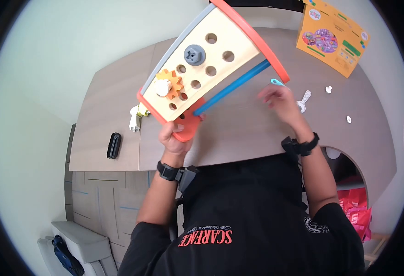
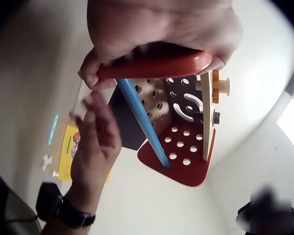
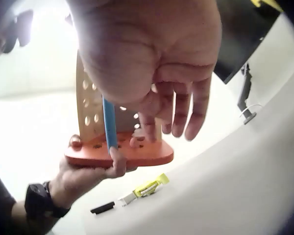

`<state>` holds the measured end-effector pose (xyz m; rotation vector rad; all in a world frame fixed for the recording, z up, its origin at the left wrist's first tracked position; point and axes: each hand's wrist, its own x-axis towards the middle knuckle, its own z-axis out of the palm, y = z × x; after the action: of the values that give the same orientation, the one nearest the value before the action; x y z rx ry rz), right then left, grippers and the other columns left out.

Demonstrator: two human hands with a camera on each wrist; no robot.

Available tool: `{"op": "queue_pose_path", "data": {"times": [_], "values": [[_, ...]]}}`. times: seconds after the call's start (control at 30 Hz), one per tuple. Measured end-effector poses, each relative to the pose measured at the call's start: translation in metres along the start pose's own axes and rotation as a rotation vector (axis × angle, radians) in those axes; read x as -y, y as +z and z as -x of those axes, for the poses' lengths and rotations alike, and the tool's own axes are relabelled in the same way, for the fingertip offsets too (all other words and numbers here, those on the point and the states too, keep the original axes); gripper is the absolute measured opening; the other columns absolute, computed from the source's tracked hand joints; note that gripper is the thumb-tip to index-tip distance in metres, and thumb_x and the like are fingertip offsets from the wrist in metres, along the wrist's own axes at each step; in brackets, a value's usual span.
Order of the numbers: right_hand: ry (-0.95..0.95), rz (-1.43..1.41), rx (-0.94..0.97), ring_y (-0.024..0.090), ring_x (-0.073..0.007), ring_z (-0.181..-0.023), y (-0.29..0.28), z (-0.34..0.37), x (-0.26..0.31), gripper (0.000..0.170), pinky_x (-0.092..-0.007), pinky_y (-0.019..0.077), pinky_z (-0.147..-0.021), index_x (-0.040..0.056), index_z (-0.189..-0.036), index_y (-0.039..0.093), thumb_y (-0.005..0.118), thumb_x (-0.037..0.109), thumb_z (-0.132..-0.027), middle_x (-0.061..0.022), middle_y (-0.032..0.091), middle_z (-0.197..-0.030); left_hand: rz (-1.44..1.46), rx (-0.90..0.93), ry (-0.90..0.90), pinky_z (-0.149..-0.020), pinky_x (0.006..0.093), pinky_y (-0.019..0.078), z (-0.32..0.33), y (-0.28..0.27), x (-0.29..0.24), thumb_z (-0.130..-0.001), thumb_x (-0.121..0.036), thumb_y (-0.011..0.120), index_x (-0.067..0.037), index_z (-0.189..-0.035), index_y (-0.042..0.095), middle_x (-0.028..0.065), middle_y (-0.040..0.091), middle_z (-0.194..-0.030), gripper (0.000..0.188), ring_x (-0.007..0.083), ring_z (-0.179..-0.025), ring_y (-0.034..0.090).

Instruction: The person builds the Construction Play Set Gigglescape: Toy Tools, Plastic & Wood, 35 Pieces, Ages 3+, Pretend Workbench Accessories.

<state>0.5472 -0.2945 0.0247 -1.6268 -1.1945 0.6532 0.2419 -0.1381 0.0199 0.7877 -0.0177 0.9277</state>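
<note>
My left hand point(image 1: 176, 140) grips the red end panel point(image 1: 190, 126) of a toy workbench, lifted and tilted over the table. Its cream board point(image 1: 202, 27) has round holes and carries a grey bolt point(image 1: 194, 55) and an orange gear point(image 1: 175, 80) with a white peg point(image 1: 163, 87). A blue rod point(image 1: 234, 86) runs between the two red ends. My right hand point(image 1: 282, 101) hovers to the right of the rod, fingers loosely bent and holding nothing. In the left wrist view, that right hand point(image 2: 95, 142) appears beside the rod point(image 2: 144, 122), slightly blurred.
On the table point(image 1: 110, 92) lie a black case point(image 1: 113, 146) and a white and yellow toy tool point(image 1: 135, 120) at left. Toward the right are a turquoise piece point(image 1: 277, 82), a white wrench point(image 1: 306, 99) and small white pieces point(image 1: 328, 89). An orange-yellow box point(image 1: 326, 39) stands behind.
</note>
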Motion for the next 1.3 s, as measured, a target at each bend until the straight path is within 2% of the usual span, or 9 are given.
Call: {"op": "queue_pose_path", "data": {"times": [0.03, 0.13, 0.27, 0.37, 0.57, 0.7, 0.9, 1.03, 1.3], "values": [[0.106, -0.210, -0.182, 0.063, -0.0217, -0.117, -0.010, 0.002, 0.005, 0.039, -0.0356, 0.0547, -0.092, 0.0033, -0.133, 0.067, 0.051, 0.004, -0.097, -0.0113, 0.067, -0.133, -0.064, -0.011, 0.030, -0.097, 0.0559, 0.0537, -0.002, -0.004, -0.004, -0.067, -0.009, 0.052, 0.003, -0.146, 0.047, 0.0212, 0.060, -0.138, 0.080, 0.0387, -0.117, 0.061], [-0.298, -0.330, -0.343, 0.063, -0.0210, -0.116, -0.020, 0.018, 0.045, 0.041, -0.0350, 0.0542, -0.090, 0.0066, -0.145, 0.060, 0.053, 0.023, -0.108, -0.0078, 0.063, -0.138, -0.249, -0.010, 0.064, -0.106, 0.0517, 0.0504, -0.004, -0.028, -0.011, -0.069, -0.008, 0.052, 0.004, -0.148, 0.046, 0.0181, 0.060, -0.140, 0.080, 0.0340, -0.122, 0.061], [-0.340, -0.252, -0.107, 0.061, -0.0224, -0.124, -0.014, 0.028, 0.069, 0.061, -0.0295, 0.0534, -0.091, 0.0063, -0.157, 0.048, 0.066, 0.034, -0.106, -0.0120, 0.057, -0.146, -0.383, -0.043, 0.043, -0.117, 0.0394, 0.0416, 0.000, -0.043, -0.003, -0.070, -0.013, 0.056, 0.003, -0.152, 0.043, 0.0105, 0.057, -0.144, 0.085, 0.0256, -0.134, 0.057], [-0.193, -0.276, -0.036, 0.060, -0.0249, -0.131, -0.014, 0.035, 0.067, 0.071, -0.0331, 0.0543, -0.100, 0.0026, -0.158, 0.045, 0.077, 0.024, -0.099, -0.0161, 0.055, -0.147, -0.552, -0.007, 0.052, -0.117, 0.0379, 0.0398, 0.004, -0.046, 0.001, -0.069, -0.013, 0.057, 0.002, -0.152, 0.040, 0.0096, 0.058, -0.142, 0.087, 0.0234, -0.131, 0.057], [-0.185, -0.391, -0.036, 0.061, -0.0261, -0.131, -0.015, 0.040, 0.042, 0.075, -0.0383, 0.0553, -0.108, -0.0043, -0.152, 0.046, 0.083, -0.001, -0.088, -0.0109, 0.052, -0.141, -0.813, 0.151, -0.191, -0.079, 0.0300, 0.0575, 0.004, -0.063, -0.013, -0.076, -0.008, 0.069, -0.001, -0.155, 0.029, 0.0107, 0.058, -0.133, 0.089, 0.0187, -0.115, 0.063], [-0.237, -0.426, -0.056, 0.061, -0.0270, -0.131, -0.012, 0.041, 0.025, 0.072, -0.0376, 0.0569, -0.107, -0.0041, -0.152, 0.046, 0.080, -0.006, -0.088, -0.0072, 0.046, -0.138, -0.905, 0.094, -0.241, -0.090, 0.0355, 0.0605, 0.005, -0.035, -0.017, -0.077, -0.018, 0.086, -0.009, -0.163, 0.012, 0.0134, 0.051, -0.145, 0.113, 0.0225, -0.127, 0.060], [-0.205, -0.498, -0.126, 0.059, -0.0256, -0.131, 0.005, 0.048, 0.000, 0.067, -0.0377, 0.0574, -0.107, -0.0010, -0.146, 0.047, 0.076, -0.013, -0.086, -0.0071, 0.044, -0.139, -0.784, 0.163, 0.018, -0.124, 0.0497, 0.0390, -0.013, -0.026, -0.026, -0.067, -0.035, 0.098, -0.018, -0.167, 0.004, 0.0138, 0.026, -0.163, 0.139, 0.0296, -0.154, 0.035], [-0.189, -0.477, -0.198, 0.051, -0.0248, -0.138, 0.013, 0.051, -0.003, 0.063, -0.0402, 0.0554, -0.112, 0.0032, -0.137, 0.050, 0.073, -0.018, -0.082, -0.0056, 0.041, -0.139, -0.835, 0.154, 0.024, -0.125, 0.0519, 0.0370, -0.016, -0.030, -0.020, -0.063, -0.043, 0.099, -0.015, -0.166, 0.006, 0.0147, 0.028, -0.159, 0.141, 0.0319, -0.154, 0.032], [-0.201, -0.291, -0.209, 0.043, -0.0241, -0.143, 0.015, 0.055, -0.008, 0.069, -0.0404, 0.0559, -0.112, 0.0031, -0.140, 0.050, 0.072, -0.020, -0.079, -0.0052, 0.036, -0.142, -0.867, 0.171, -0.111, -0.120, 0.0500, 0.0452, -0.020, -0.030, -0.023, -0.070, -0.027, 0.096, -0.009, -0.167, 0.005, 0.0167, 0.030, -0.159, 0.134, 0.0325, -0.148, 0.045]]}}
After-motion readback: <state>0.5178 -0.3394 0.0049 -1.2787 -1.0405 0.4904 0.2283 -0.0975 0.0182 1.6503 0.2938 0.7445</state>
